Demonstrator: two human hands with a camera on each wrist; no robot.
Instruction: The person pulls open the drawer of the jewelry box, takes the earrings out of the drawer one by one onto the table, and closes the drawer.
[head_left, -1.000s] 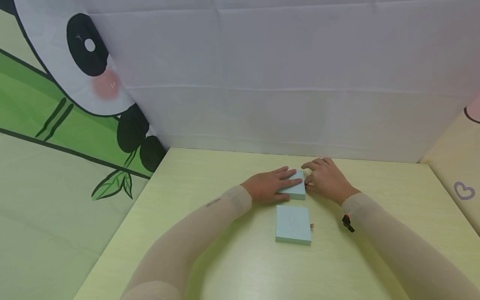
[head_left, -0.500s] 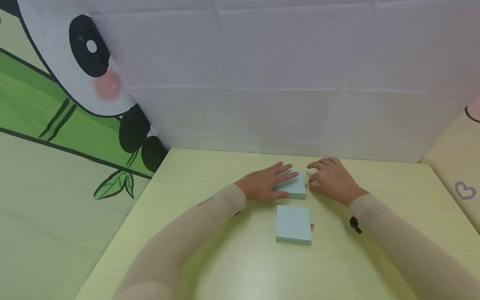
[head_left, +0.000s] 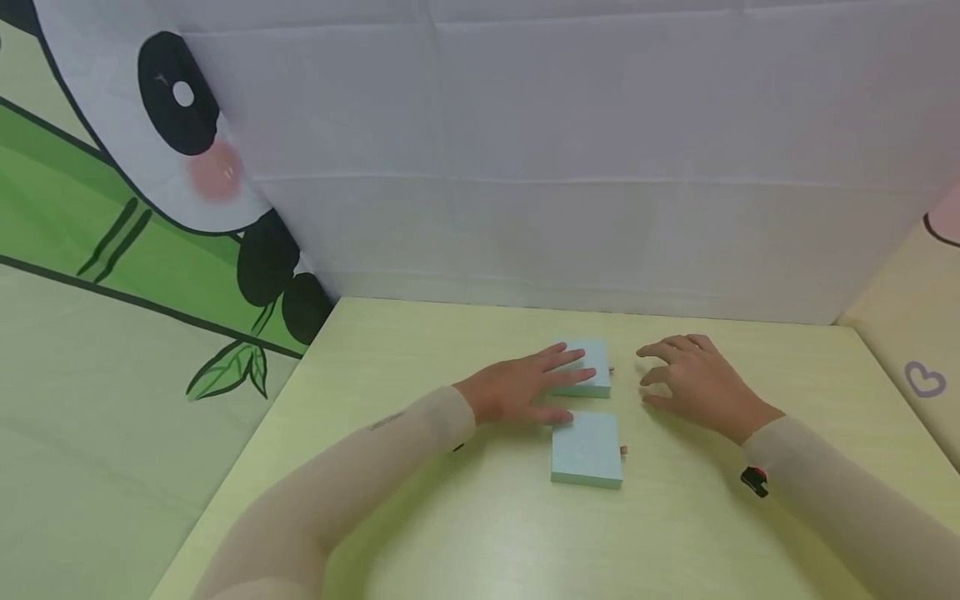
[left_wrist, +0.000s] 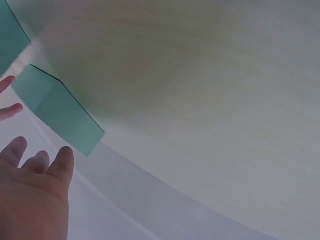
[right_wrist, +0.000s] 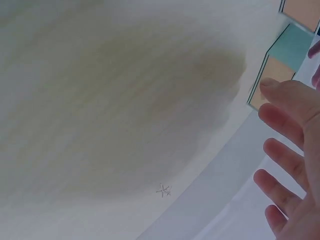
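Observation:
Two flat pale-blue boxes lie one behind the other, a far box and a near box. A small brown tab sticks out from the right side of each. My left hand, fingers spread, reaches over the left part of the far box, and its thumb overlaps the near box's back left corner. To the right of the far box, apart from it, is my right hand with loosely bent fingers and nothing in them. The right wrist view shows a peach-coloured end on the far box.
Both boxes lie on a light wood-grain table. A white cloth backdrop rises behind its back edge, with a cartoon-print panel at the left. Long beige sleeves cover both arms.
My right hand has drawn back to the right, away from the far box's tab. The left hand has slid left and toward me. Both boxes stay in place.

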